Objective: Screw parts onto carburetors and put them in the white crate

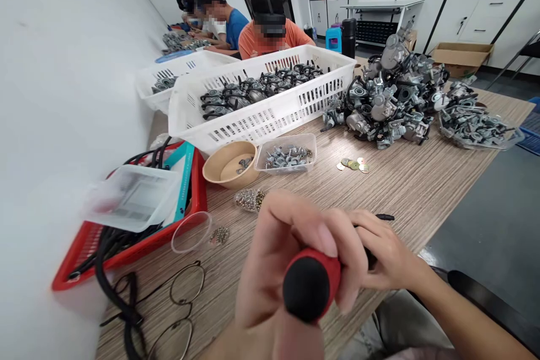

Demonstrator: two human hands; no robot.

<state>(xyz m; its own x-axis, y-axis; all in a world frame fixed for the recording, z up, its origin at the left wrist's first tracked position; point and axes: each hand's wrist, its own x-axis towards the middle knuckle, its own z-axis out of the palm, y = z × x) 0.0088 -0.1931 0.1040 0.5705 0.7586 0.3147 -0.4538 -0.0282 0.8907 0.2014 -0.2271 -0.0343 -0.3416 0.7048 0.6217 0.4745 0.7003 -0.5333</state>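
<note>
My left hand is close to the camera, with its fingers wrapped round a screwdriver. I see its red and black handle end-on; the shaft is hidden behind the hand. Just beyond, on the right, my right hand grips a dark part, mostly covered by the fingers. A thin black tube end pokes out past those fingers. On the table ahead lie several small round metal discs. A clear cup of small screws lies on its side to the left of my left hand.
Carburetors are heaped at the back right, with more in a white basket. Metal parts fill a clear tray and a small box. A tan bowl, red basket and glasses occupy the left. Several people sit beyond.
</note>
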